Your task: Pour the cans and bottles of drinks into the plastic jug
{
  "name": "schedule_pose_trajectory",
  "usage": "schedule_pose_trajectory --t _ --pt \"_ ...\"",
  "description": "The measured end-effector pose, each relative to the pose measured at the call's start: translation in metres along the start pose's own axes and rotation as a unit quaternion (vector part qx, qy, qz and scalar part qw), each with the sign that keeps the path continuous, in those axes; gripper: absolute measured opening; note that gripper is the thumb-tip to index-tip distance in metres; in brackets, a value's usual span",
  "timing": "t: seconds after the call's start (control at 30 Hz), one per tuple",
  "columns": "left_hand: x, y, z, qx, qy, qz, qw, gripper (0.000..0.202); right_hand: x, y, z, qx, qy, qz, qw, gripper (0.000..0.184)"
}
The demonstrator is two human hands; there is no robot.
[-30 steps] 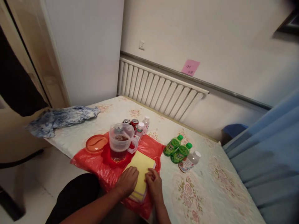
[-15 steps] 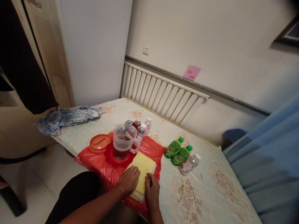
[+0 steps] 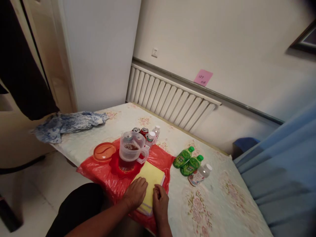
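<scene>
A flat yellow stack of sheets (image 3: 153, 174) with layered edges lies on a red plastic bag (image 3: 98, 171); whether it is paper or cloth I cannot tell. My left hand (image 3: 137, 192) rests on its left part, palm down and fingers laid over the top. Along the right edge, my right hand (image 3: 160, 199) is curled, thumb and forefinger pinched at the stack. Just beyond stands a clear plastic pitcher (image 3: 130, 149) of dark, foamy drink on a red scalloped plate (image 3: 114, 167). An orange round lid (image 3: 104, 152) lies to its left.
Behind the pitcher stand cans (image 3: 144, 131) and bottles (image 3: 157, 131). Two green bottles (image 3: 182, 158) and a clear bottle (image 3: 198, 176) lie at the right on the floral tablecloth (image 3: 197, 210). A blue-white cloth (image 3: 71, 124) hangs over the left edge. A radiator (image 3: 165, 95) lines the wall.
The view has shifted very slightly. Both hands stay at the yellow stack with no clear movement, and the pitcher and bottles are where they were.
</scene>
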State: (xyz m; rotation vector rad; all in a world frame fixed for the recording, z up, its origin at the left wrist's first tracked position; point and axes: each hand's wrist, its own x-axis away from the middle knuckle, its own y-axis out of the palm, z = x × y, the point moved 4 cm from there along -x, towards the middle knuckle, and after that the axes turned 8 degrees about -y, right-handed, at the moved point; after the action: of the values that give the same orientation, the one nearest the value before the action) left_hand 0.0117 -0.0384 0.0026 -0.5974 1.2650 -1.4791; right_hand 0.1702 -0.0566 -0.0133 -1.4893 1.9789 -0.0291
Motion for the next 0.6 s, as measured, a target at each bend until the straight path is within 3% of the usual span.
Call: schedule_pose_trajectory --t 0.27,0.43,0.5,0.6 --pt "-0.003 -0.004 -0.001 0.014 0.012 -0.002 1.0 0.019 -0.003 -0.001 -0.011 -0.012 0.035 0.002 0.999 0.024" --pt "-0.009 -0.004 -0.003 0.019 0.029 0.008 0.999 0.022 -0.016 -0.006 -0.002 -0.157 0.139 -0.004 0.978 0.023" --pt "-0.01 -0.004 -0.004 0.02 0.037 0.019 0.999 0.023 -0.025 -0.024 0.005 -0.19 0.161 0.028 0.968 0.025" --pt "-0.011 -0.005 -0.005 0.014 0.043 0.031 0.998 0.022 -0.04 -0.076 0.023 -0.1 0.154 0.137 0.973 0.03"
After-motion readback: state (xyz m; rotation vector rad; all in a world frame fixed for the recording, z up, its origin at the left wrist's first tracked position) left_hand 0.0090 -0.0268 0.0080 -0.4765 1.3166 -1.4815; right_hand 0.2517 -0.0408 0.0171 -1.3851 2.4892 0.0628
